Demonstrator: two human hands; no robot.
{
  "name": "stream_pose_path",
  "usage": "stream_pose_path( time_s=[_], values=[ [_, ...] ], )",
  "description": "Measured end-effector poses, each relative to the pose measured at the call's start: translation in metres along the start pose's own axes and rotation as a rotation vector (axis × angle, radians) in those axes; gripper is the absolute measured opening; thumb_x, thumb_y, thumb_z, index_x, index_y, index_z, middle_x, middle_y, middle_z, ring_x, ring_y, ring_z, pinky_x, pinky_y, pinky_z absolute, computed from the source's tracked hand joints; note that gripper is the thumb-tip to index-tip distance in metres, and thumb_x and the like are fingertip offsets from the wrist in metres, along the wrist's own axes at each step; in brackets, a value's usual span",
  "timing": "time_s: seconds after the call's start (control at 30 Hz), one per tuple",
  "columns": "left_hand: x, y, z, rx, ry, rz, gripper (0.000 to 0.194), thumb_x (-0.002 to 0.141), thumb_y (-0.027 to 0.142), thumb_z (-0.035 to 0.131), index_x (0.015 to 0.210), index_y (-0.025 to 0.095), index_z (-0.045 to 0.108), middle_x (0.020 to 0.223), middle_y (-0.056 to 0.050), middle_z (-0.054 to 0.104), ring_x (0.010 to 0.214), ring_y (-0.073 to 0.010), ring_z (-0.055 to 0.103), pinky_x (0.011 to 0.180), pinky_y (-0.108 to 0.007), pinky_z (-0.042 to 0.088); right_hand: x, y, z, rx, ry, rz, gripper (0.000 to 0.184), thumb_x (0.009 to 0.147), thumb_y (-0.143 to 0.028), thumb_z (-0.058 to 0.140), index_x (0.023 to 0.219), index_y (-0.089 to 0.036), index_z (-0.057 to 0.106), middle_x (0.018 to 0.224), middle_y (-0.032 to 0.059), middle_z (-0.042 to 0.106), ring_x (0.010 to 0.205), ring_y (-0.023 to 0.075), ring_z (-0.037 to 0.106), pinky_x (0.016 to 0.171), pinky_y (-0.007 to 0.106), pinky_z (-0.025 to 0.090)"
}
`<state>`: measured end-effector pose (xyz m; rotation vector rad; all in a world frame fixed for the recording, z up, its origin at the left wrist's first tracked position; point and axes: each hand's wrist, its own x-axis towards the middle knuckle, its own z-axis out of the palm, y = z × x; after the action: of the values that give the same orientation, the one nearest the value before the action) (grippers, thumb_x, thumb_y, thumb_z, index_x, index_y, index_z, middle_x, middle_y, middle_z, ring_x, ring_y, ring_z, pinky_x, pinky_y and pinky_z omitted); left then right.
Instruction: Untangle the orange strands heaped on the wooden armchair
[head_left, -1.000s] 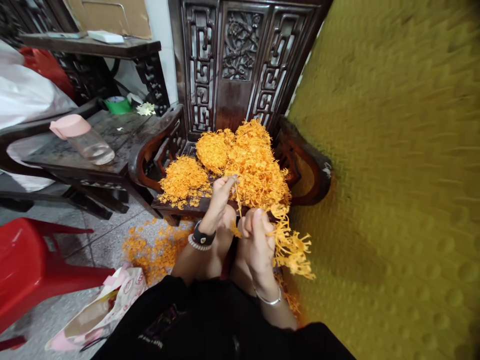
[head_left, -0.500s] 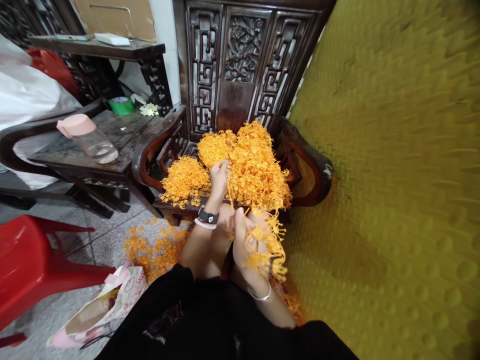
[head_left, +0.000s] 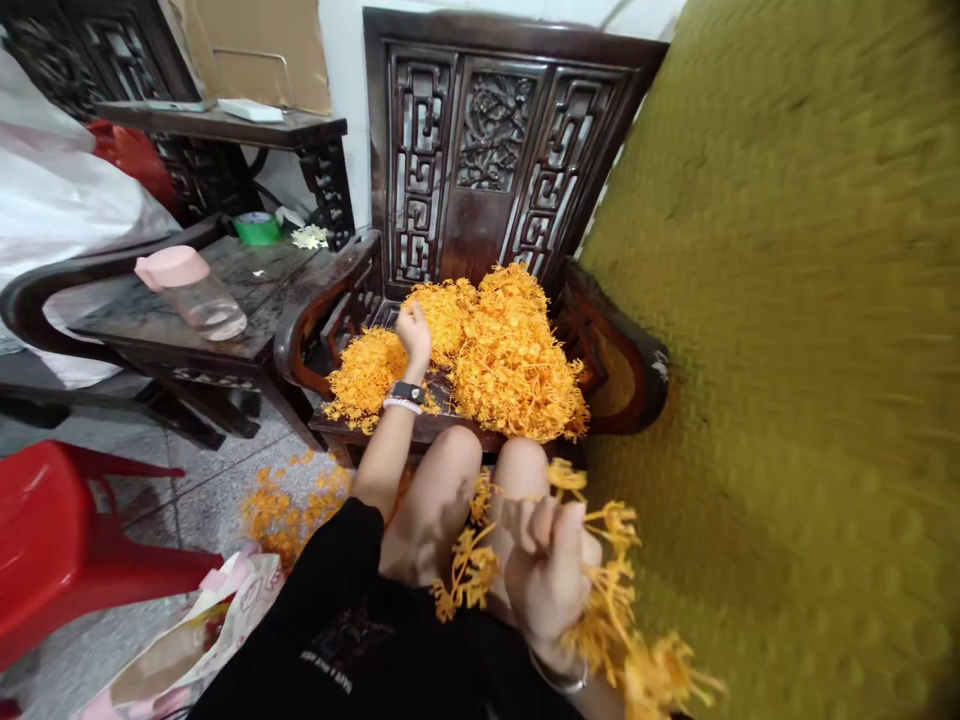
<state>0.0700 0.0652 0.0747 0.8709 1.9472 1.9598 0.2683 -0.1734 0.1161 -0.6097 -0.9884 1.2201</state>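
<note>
Since half a second ago, my left hand [head_left: 415,335] is shifting leftward, and my right hand [head_left: 551,565] is dropping lower, nearer to me. Far left: red stool [head_left: 45,540] running off the edge; beside it, a patterned bag [head_left: 244,595] is losing its lower end at the bottom. On the chair [head_left: 480,225], loose orange blooms are lying in three heaps: left heap [head_left: 364,375], back heap [head_left: 454,310], large right heap [head_left: 517,375]. Left hand is hiding part of the back heap, fingers curling in, nearly closed; I cannot tell whether they are pinching anything or touching the blooms. Farther right, over my knees, right hand is closing fist-like on an orange spray [head_left: 596,640], pieces sticking out on both sides. Its lowest blooms are blurring, and the bottom edge is cutting them off. Rightmost, an olive textured sheet [head_left: 787,300] is running out of view.
</note>
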Motion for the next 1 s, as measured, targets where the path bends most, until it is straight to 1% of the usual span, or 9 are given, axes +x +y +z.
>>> stream_pose_path(
  time_s=[0.2, 0.33, 0.47, 0.63, 0.73, 0.8, 0.87, 0.93, 1.0],
  values=[
    [0.032, -0.049, -0.06, 0.484, -0.123, 0.038, 0.016, 0.084, 0.019, 0.06, 0.089, 0.004, 0.06, 0.109, -0.017, 0.058, 0.12, -0.0286, 0.039, 0.104, -0.048, 0.024, 0.046, -0.003, -0.01, 0.197, 0.037, 0.059, 0.061, 0.09, -0.048, 0.048, 0.05, -0.016, 0.016, 0.044, -0.0079, 0.01, 0.039, 0.0053, 0.011, 0.042, 0.023, 0.017],
    [0.023, -0.086, -0.085, 0.696, -0.132, 0.008, 0.035, 0.088, 0.03, 0.056, 0.119, 0.012, 0.054, 0.127, -0.012, 0.051, 0.116, -0.0255, 0.05, 0.097, -0.05, 0.041, 0.066, -0.008, -0.022, 0.318, -0.06, 0.1, 0.063, 0.088, -0.051, 0.05, 0.051, -0.017, 0.012, 0.043, -0.0082, 0.006, 0.038, 0.0064, 0.008, 0.04, 0.023, 0.017],
    [0.02, -0.097, -0.095, 0.777, -0.157, 0.024, 0.039, 0.089, 0.033, 0.056, 0.123, 0.015, 0.052, 0.126, -0.011, 0.052, 0.112, -0.0239, 0.054, 0.093, -0.047, 0.046, 0.077, -0.016, -0.031, 0.366, -0.008, 0.105, 0.063, 0.088, -0.048, 0.051, 0.051, -0.017, 0.011, 0.043, -0.0083, 0.007, 0.039, 0.0071, 0.006, 0.038, 0.021, 0.022],
    [0.029, -0.079, -0.102, 0.716, -0.224, 0.117, 0.039, 0.091, 0.033, 0.05, 0.116, 0.003, 0.05, 0.115, -0.022, 0.057, 0.114, -0.0332, 0.049, 0.096, -0.06, 0.035, 0.086, -0.021, -0.039, 0.383, 0.067, 0.059, 0.06, 0.09, -0.044, 0.048, 0.051, -0.018, 0.011, 0.044, -0.0084, 0.007, 0.04, 0.0079, 0.004, 0.038, 0.021, 0.024],
    [0.014, -0.054, -0.101, 0.613, -0.274, 0.243, 0.033, 0.094, 0.036, 0.043, 0.111, 0.009, 0.053, 0.116, -0.018, 0.059, 0.118, -0.0293, 0.048, 0.102, -0.052, 0.032, 0.09, -0.02, -0.04, 0.41, 0.095, 0.035, 0.059, 0.091, -0.043, 0.048, 0.052, -0.018, 0.011, 0.044, -0.0085, 0.007, 0.04, 0.0079, 0.003, 0.038, 0.021, 0.024],
    [-0.015, -0.033, -0.096, 0.396, -0.356, 0.338, 0.039, 0.094, 0.045, 0.038, 0.115, 0.015, 0.052, 0.12, -0.013, 0.059, 0.115, -0.0239, 0.052, 0.1, -0.041, 0.04, 0.093, -0.018, -0.038, 0.439, 0.103, 0.032, 0.059, 0.092, -0.042, 0.047, 0.053, -0.018, 0.01, 0.045, -0.0085, 0.007, 0.04, 0.0079, 0.003, 0.038, 0.021, 0.023],
    [-0.057, -0.011, -0.09, -0.022, -0.5, 0.366, 0.053, 0.09, 0.058, 0.038, 0.126, 0.02, 0.045, 0.125, -0.014, 0.056, 0.111, -0.0233, 0.057, 0.089, -0.037, 0.048, 0.094, -0.015, -0.033, 0.468, 0.107, 0.036, 0.057, 0.092, -0.041, 0.045, 0.053, -0.018, 0.01, 0.044, -0.0083, 0.007, 0.04, 0.0079, 0.004, 0.039, 0.021, 0.023],
    [-0.103, 0.007, -0.083, -0.318, -0.63, 0.261, 0.068, 0.083, 0.067, 0.041, 0.137, 0.026, 0.032, 0.128, -0.015, 0.053, 0.09, -0.021, 0.065, 0.069, -0.033, 0.053, 0.093, -0.01, -0.027, 0.479, 0.111, 0.046, 0.057, 0.093, -0.04, 0.044, 0.053, -0.018, 0.01, 0.044, -0.0082, 0.008, 0.04, 0.0078, 0.005, 0.039, 0.021, 0.023],
    [-0.14, 0.02, -0.075, -0.44, -0.668, 0.087, 0.066, 0.084, 0.065, 0.041, 0.138, 0.028, 0.031, 0.123, -0.015, 0.056, 0.071, -0.0162, 0.065, 0.053, -0.028, 0.049, 0.088, -0.007, -0.02, 0.464, 0.111, 0.072, 0.057, 0.093, -0.042, 0.044, 0.053, -0.018, 0.011, 0.044, -0.0083, 0.01, 0.04, 0.0075, 0.006, 0.04, 0.021, 0.022]
  ],
)
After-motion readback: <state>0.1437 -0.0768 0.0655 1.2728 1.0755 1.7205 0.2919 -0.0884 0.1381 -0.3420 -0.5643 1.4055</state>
